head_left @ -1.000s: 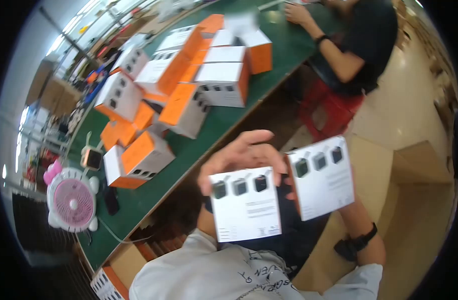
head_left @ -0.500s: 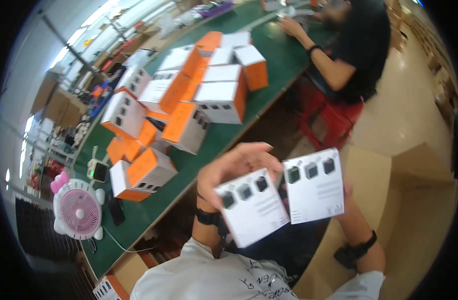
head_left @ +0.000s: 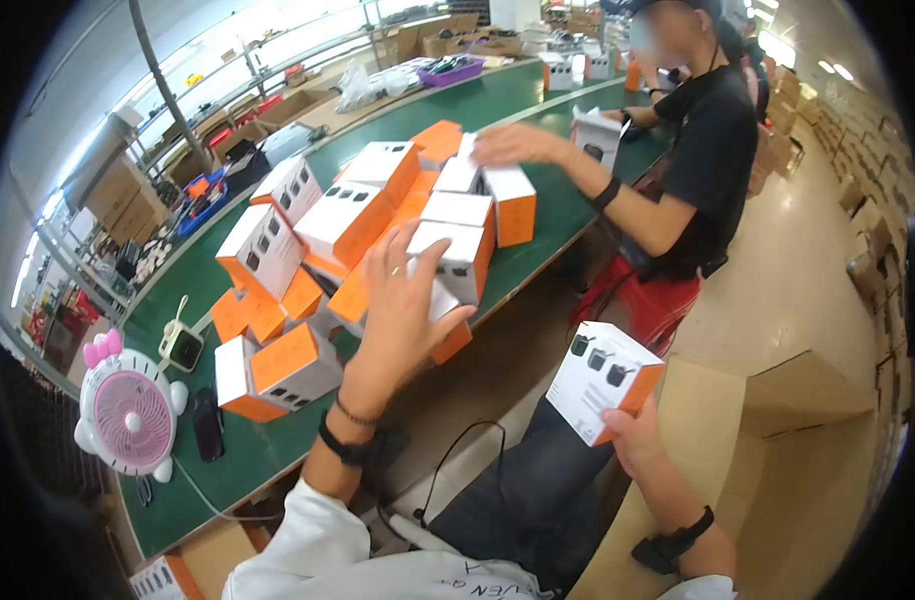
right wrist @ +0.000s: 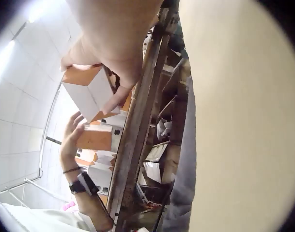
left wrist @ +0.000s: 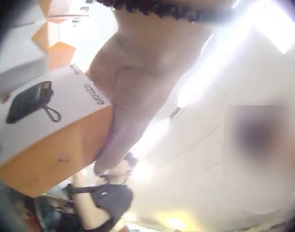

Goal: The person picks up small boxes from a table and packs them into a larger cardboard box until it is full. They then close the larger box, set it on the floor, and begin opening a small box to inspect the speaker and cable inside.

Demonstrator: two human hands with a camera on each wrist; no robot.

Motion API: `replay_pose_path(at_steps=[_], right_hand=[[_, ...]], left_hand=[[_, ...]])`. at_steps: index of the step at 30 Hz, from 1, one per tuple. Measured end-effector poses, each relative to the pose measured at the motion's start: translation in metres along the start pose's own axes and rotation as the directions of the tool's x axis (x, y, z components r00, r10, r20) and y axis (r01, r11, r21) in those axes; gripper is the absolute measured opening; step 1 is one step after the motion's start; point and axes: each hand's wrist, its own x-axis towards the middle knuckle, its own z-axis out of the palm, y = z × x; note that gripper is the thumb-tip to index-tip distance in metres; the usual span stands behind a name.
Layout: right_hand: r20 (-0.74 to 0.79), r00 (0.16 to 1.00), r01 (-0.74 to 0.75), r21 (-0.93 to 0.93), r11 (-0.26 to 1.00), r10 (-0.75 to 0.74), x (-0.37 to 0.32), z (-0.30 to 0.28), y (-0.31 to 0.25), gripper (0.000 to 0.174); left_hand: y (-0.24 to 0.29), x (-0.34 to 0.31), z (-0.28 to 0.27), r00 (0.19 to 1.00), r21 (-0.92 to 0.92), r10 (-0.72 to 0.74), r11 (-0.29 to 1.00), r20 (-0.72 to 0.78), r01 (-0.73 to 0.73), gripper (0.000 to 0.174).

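1. The right hand (head_left: 639,440) grips a white-and-orange box (head_left: 589,385), its thumb on an orange side. The box is held tilted in front of the wearer's dark trousers, apart from the desk; three small pictures of a device are printed on its white face.
2. The left hand (head_left: 397,305) reaches over the desk (head_left: 252,455), with fingers and thumb spread about a second box (left wrist: 51,150). The left wrist view shows the thumb along this box; whether the hand grips it firmly, I cannot tell.
3. More white-and-orange boxes (head_left: 327,215) lie piled at angles on the green desk, just beyond the left hand.
4. Left of the pile are a pink-and-white fan (head_left: 132,420), a dark phone (head_left: 207,425) and a small device with a screen (head_left: 182,350).
5. Beside the right forearm is an open cardboard carton (head_left: 807,480).
6. Across the pile, another person (head_left: 717,150) in black stretches one arm towards the boxes.
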Motion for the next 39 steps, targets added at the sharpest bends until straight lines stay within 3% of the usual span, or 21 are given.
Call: replay_pose_path(at_steps=[3, 6, 9, 11, 13, 14, 16, 18, 20, 21, 23, 25, 26, 27, 28, 30, 32, 34, 36, 38, 39], right_hand=[[-0.093, 0.992, 0.07, -0.21, 0.975, -0.091, 0.02, 0.015, -0.016, 0.083], [0.031, 0.912, 0.384, -0.416, 0.824, -0.409, 0.076, 0.035, -0.013, 0.09], [0.098, 0.882, 0.471, -0.219, 0.855, -0.461, 0.125, 0.093, -0.022, 0.098], [0.312, 0.666, 0.681, -0.626, 0.381, -0.678, 0.187, 0.093, 0.015, 0.098], [0.269, 0.839, 0.525, -0.63, 0.572, -0.473, 0.214, 0.109, 0.035, 0.096], [0.247, 0.837, 0.522, -0.626, 0.579, -0.488, 0.219, 0.115, 0.039, 0.096], [0.246, 0.882, 0.407, -0.828, 0.385, -0.403, 0.211, 0.114, 0.029, 0.088], [0.241, 0.951, 0.293, -0.905, 0.31, -0.194, 0.176, 0.112, -0.014, 0.057], [0.456, 0.882, 0.472, -0.841, 0.264, -0.122, 0.14, 0.084, -0.034, 0.047], [0.558, 0.783, 0.62, -0.739, 0.263, -0.276, 0.12, 0.061, -0.034, 0.043], [0.436, 0.897, 0.44, -0.865, 0.242, -0.07, 0.033, 0.036, -0.104, 0.04], [0.335, 0.928, 0.372, -0.865, 0.337, -0.165, -0.043, -0.004, -0.155, 0.032], [0.206, 0.954, 0.272, -0.9, 0.34, -0.216, -0.077, -0.026, -0.176, 0.032], [-0.031, 0.995, 0.005, -0.931, 0.366, -0.092, -0.112, -0.044, -0.206, 0.028], [-0.091, 0.98, -0.067, -0.988, 0.14, -0.175, -0.134, -0.081, -0.212, 0.024], [-0.437, 0.876, -0.431, -0.899, 0.074, -0.203, -0.188, -0.127, -0.227, 0.019], [-0.567, 0.814, -0.581, -0.804, -0.125, -0.128, -0.244, -0.192, -0.211, 0.025], [-0.855, 0.389, -0.799, -0.499, -0.337, 0.343, -0.282, -0.252, -0.163, 0.039], [-0.861, 0.176, -0.894, -0.342, -0.288, 0.477, -0.343, -0.284, -0.093, 0.068], [-0.993, 0.114, -0.932, -0.12, -0.342, 0.038, -0.387, -0.27, -0.016, 0.104], [-0.994, 0.109, -0.934, -0.111, -0.341, 0.025, -0.388, -0.273, -0.009, 0.104]], left_hand=[[0.019, -0.025, 0.001, 0.989, -0.061, -0.133, 0.99, -0.058, 0.13, 0.075], [0.007, -0.044, 0.033, 0.979, -0.12, -0.203, 0.972, 0.002, 0.202, 0.073], [0.0, -0.038, 0.054, 0.979, -0.138, -0.196, 0.972, -0.049, 0.187, 0.072], [0.001, -0.033, 0.063, 0.982, -0.114, -0.174, 0.98, -0.068, 0.166, 0.074], [0.002, -0.027, 0.071, 0.963, -0.184, -0.235, 0.96, -0.134, 0.208, 0.076], [-0.001, -0.025, 0.078, 0.967, -0.135, -0.218, 0.97, -0.135, 0.2, 0.078], [-0.02, -0.023, 0.097, 0.968, -0.074, -0.163, 0.986, -0.189, 0.151, 0.08], [-0.029, -0.017, 0.121, 0.955, 0.013, -0.134, 0.99, -0.263, 0.143, 0.087], [-0.032, -0.01, 0.12, 0.966, 0.006, -0.181, 0.983, -0.184, 0.185, 0.096], [-0.042, -0.015, 0.134, 0.967, 0.121, -0.146, 0.977, -0.206, 0.173, 0.099], [-0.017, -0.014, 0.117, 0.966, 0.056, -0.085, 0.993, -0.242, 0.102, 0.095], [0.031, -0.022, 0.095, 0.952, -0.107, -0.019, 0.994, -0.305, -0.014, 0.089], [0.058, -0.032, 0.092, 0.962, -0.289, -0.106, 0.957, -0.253, 0.03, 0.082], [0.091, -0.04, 0.086, 0.983, -0.485, -0.038, 0.873, -0.177, -0.053, 0.078], [0.128, -0.047, 0.079, 0.992, -0.661, 0.04, 0.743, -0.118, -0.108, 0.075], [0.19, -0.065, 0.061, 0.932, -0.865, 0.336, 0.499, 0.136, -0.053, 0.076], [0.235, -0.082, 0.062, 0.735, -0.954, 0.668, 0.282, 0.12, -0.101, 0.071], [0.278, -0.089, 0.053, 0.443, -0.951, 0.897, 0.152, 0.018, -0.27, 0.065], [0.313, -0.105, 0.057, 0.376, -0.953, 0.927, 0.115, 0.002, -0.28, 0.063], [0.33, -0.121, 0.064, 0.308, -0.952, 0.951, 0.085, -0.01, -0.294, 0.061], [0.334, -0.129, 0.069, 0.326, -0.947, 0.946, 0.104, 0.0, -0.303, 0.06]])
